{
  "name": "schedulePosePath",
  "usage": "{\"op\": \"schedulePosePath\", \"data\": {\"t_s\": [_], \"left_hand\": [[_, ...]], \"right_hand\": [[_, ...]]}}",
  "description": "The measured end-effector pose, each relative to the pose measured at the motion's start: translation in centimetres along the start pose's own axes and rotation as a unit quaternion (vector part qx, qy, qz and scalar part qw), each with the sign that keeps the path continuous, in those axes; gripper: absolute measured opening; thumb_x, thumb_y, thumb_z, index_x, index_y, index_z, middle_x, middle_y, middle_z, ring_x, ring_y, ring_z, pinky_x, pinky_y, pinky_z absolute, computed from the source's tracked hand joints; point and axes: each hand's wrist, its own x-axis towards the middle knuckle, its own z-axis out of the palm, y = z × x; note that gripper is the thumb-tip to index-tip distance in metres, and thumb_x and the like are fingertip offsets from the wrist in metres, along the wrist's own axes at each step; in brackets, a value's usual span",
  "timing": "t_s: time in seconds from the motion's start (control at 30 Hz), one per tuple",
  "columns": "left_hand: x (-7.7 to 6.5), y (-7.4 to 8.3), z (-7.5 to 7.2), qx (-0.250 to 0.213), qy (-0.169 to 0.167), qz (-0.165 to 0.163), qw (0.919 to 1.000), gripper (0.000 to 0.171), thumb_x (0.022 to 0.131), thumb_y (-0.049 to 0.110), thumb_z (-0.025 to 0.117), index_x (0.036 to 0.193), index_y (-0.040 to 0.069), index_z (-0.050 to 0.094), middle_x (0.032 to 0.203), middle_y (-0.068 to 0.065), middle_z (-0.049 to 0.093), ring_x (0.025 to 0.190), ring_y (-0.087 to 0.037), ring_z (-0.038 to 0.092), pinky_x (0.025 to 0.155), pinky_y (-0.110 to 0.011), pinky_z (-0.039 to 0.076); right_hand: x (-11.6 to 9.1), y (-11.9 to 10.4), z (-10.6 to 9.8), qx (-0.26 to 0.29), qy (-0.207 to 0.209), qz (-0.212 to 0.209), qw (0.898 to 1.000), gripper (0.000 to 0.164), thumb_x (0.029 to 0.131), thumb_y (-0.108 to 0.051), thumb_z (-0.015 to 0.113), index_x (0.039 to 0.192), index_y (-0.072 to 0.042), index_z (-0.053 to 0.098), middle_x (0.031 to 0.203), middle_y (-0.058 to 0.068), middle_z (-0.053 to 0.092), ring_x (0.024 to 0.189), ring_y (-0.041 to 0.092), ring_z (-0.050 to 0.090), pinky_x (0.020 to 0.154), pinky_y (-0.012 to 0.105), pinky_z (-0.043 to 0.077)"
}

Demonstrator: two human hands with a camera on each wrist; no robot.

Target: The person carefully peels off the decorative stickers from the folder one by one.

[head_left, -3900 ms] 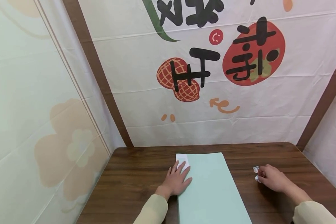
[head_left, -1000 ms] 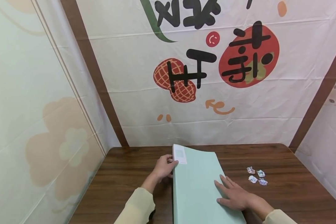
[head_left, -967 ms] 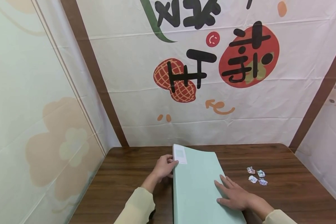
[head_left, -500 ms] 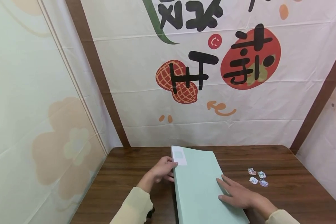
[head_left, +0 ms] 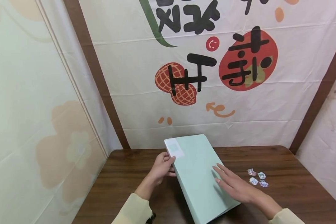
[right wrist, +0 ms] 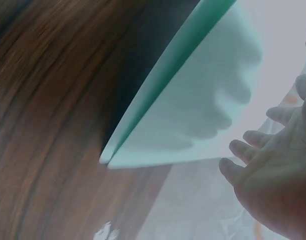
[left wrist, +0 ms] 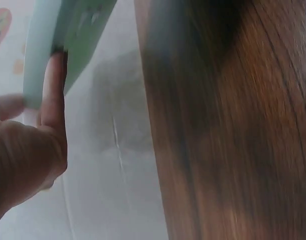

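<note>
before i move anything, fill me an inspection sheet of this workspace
surface: dark wood-grain table
job's things: pale green folder tilted, far end raised, white label at its far left corner; four small sticker-like pieces lie grouped on the table, right of the folder
clutter: nothing seen
hands: left hand grips the folder's left edge; right hand has its fingers extended over the cover, contact unclear
cables: nothing seen
surroundings: white back hanging with red fruit pictures and black characters; pale side hanging with a flower
</note>
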Motion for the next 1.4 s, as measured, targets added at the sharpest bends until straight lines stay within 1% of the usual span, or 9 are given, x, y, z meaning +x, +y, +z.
{"op": "schedulePosePath", "data": {"t_s": [0.2, 0.43, 0.6, 0.7, 0.83, 0.93, 1.03, 1.17, 1.4], "left_hand": [[-0.4, 0.6, 0.8, -0.013, 0.038, 0.015, 0.9991, 0.039, 0.108, 0.015, 0.053, 0.134, -0.010, 0.039, 0.111, -0.025, 0.066, 0.070, -0.017, 0.070, 0.063, -0.038, 0.062], [-1.3, 0.7, 1.8, -0.025, 0.069, 0.012, 0.9972, 0.039, 0.109, 0.015, 0.051, 0.135, -0.010, 0.037, 0.117, -0.027, 0.064, 0.070, -0.019, 0.070, 0.063, -0.037, 0.062], [-1.7, 0.8, 2.7, -0.029, 0.092, 0.006, 0.9953, 0.043, 0.109, 0.016, 0.050, 0.139, -0.010, 0.034, 0.118, -0.027, 0.063, 0.072, -0.019, 0.070, 0.063, -0.039, 0.062], [-2.1, 1.1, 3.3, -0.030, 0.110, 0.003, 0.9935, 0.043, 0.109, 0.017, 0.049, 0.140, -0.010, 0.034, 0.118, -0.027, 0.062, 0.073, -0.019, 0.068, 0.063, -0.040, 0.062], [-2.6, 1.4, 4.1, -0.039, 0.123, 0.002, 0.9917, 0.040, 0.109, 0.017, 0.048, 0.138, -0.008, 0.034, 0.118, -0.028, 0.061, 0.075, -0.023, 0.070, 0.063, -0.040, 0.062], [-3.0, 1.6, 4.5, -0.044, 0.123, -0.001, 0.9914, 0.038, 0.109, 0.017, 0.049, 0.136, -0.006, 0.034, 0.120, -0.027, 0.060, 0.077, -0.024, 0.070, 0.063, -0.039, 0.062], [-3.2, 1.9, 4.7, -0.055, 0.119, 0.002, 0.9914, 0.037, 0.109, 0.017, 0.050, 0.134, -0.004, 0.032, 0.120, -0.028, 0.058, 0.077, -0.025, 0.072, 0.064, -0.039, 0.062], [-3.3, 2.5, 4.4, -0.079, 0.109, 0.013, 0.9908, 0.035, 0.107, 0.015, 0.054, 0.128, -0.002, 0.032, 0.117, -0.028, 0.060, 0.077, -0.027, 0.075, 0.063, -0.040, 0.062], [-3.0, 3.2, 4.1, -0.094, 0.100, 0.042, 0.9897, 0.042, 0.099, 0.014, 0.065, 0.127, 0.001, 0.037, 0.113, -0.024, 0.065, 0.074, -0.026, 0.076, 0.065, -0.042, 0.063]], "right_hand": [[-0.1, -2.7, -0.1, -0.004, 0.004, -0.019, 1.000, 0.062, 0.111, -0.046, 0.037, 0.161, -0.009, 0.033, 0.168, 0.016, 0.023, 0.152, 0.038, 0.026, 0.113, 0.065, 0.032], [-0.9, -5.7, 1.2, -0.048, 0.000, -0.039, 0.998, 0.073, 0.107, -0.052, 0.043, 0.160, -0.003, 0.031, 0.166, 0.021, 0.026, 0.150, 0.040, 0.031, 0.113, 0.064, 0.033], [-1.2, -7.8, 2.5, -0.046, -0.022, -0.018, 0.999, 0.093, 0.098, -0.065, 0.053, 0.159, 0.001, 0.030, 0.166, 0.022, 0.024, 0.149, 0.046, 0.029, 0.111, 0.068, 0.032], [-1.2, -8.8, 3.5, -0.060, -0.020, 0.005, 0.998, 0.098, 0.095, -0.060, 0.064, 0.159, 0.004, 0.027, 0.166, 0.025, 0.022, 0.148, 0.051, 0.027, 0.109, 0.070, 0.032], [-1.1, -9.4, 4.6, -0.104, 0.007, 0.043, 0.994, 0.091, 0.091, -0.035, 0.076, 0.157, 0.007, 0.029, 0.163, 0.029, 0.024, 0.144, 0.056, 0.030, 0.106, 0.070, 0.036], [-1.0, -9.5, 5.0, -0.134, 0.032, 0.051, 0.989, 0.083, 0.085, -0.017, 0.078, 0.153, 0.007, 0.035, 0.159, 0.030, 0.032, 0.140, 0.056, 0.038, 0.105, 0.067, 0.040], [-1.1, -9.6, 5.0, -0.164, 0.068, 0.036, 0.984, 0.074, 0.082, -0.006, 0.074, 0.148, 0.007, 0.043, 0.153, 0.028, 0.043, 0.135, 0.050, 0.047, 0.106, 0.059, 0.044], [-1.3, -9.7, 4.8, -0.210, 0.129, 0.005, 0.969, 0.063, 0.083, 0.001, 0.068, 0.143, 0.006, 0.050, 0.142, 0.023, 0.055, 0.128, 0.040, 0.057, 0.101, 0.050, 0.051], [-2.0, -9.5, 4.3, -0.255, 0.205, -0.042, 0.944, 0.066, 0.073, 0.011, 0.072, 0.137, 0.006, 0.054, 0.132, 0.020, 0.064, 0.117, 0.032, 0.066, 0.085, 0.045, 0.059]]}}
